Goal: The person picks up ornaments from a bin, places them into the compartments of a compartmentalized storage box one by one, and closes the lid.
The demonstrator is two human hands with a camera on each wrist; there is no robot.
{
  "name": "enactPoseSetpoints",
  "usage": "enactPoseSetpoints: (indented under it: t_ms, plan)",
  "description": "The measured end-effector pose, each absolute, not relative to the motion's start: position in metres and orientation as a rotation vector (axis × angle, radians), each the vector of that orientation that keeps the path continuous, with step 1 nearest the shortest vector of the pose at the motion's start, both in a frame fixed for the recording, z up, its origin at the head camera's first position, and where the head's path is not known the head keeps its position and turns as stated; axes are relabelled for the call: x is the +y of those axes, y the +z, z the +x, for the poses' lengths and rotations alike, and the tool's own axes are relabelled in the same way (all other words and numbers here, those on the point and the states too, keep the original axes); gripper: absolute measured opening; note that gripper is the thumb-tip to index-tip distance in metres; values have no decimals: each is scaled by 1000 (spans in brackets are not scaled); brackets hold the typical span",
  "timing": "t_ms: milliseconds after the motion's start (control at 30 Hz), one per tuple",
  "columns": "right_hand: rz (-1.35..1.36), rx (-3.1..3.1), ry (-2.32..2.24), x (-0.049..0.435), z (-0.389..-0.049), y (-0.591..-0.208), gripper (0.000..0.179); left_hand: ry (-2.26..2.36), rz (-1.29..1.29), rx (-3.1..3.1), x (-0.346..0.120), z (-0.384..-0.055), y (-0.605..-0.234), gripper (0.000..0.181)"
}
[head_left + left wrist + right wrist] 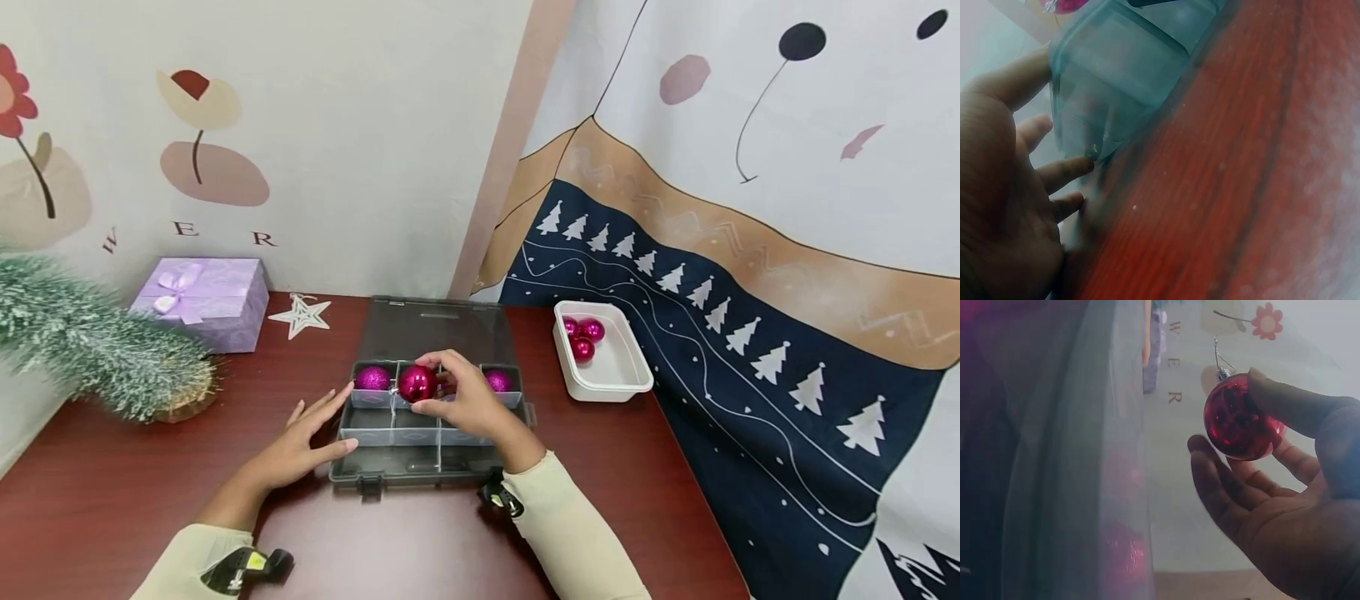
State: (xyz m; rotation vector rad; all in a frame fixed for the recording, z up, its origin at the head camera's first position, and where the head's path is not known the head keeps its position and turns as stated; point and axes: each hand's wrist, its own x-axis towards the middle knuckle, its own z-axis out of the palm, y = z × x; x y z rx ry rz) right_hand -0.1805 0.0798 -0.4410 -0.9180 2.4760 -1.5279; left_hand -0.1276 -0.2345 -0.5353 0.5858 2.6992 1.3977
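Note:
A shiny magenta Christmas bauble (pixel 417 383) is pinched between the thumb and fingers of my right hand (pixel 468 400), over the back row of a grey see-through compartment box (pixel 416 436). In the right wrist view, the bauble (pixel 1235 419) shows a silver cap and a string loop. Glittery magenta baubles sit in that row, one in the left compartment (pixel 372 378) and one toward the right (pixel 497 381). Part of the row is hidden by my right hand. My left hand (pixel 303 446) rests against the box's left side, fingers extended; its fingers (pixel 1063 175) also show in the left wrist view.
Three shiny baubles (pixel 582 337) lie in a white tub (pixel 618 354) right of the box. The box's lid (pixel 435 325) lies back behind it. A white star (pixel 301 316), a purple gift box (pixel 206 304) and a frosted small tree (pixel 97 333) stand at the left.

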Motion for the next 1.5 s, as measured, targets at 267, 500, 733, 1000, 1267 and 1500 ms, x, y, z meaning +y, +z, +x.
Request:
enactPoseSetpoints:
  t_ms: [267,500,733,1000,1267,1500]
  plan:
    - [-948,2617,-1333,54,-178,-449,59,1388,573,2690,-237,-127,-536,89]
    - [-894,2714,-1184,36,-175,-460,59,1382,598,2709,-236,-127,-535,89]
    - [-878,2717,-1114,28,-175,-468,58,1394,601,2707,-236,-126,-534,90]
    - [-900,2775,-996,26,-173,-472,60,1403,598,2703,-235,-127,-533,89]
    - [-952,2781,-920,25,-171,-469,59,1397,595,2703,-236,-128,-534,89]
    - [-952,2785,-857,25,-170,-468,61,1398,602,2703,-235,-128,-532,89]
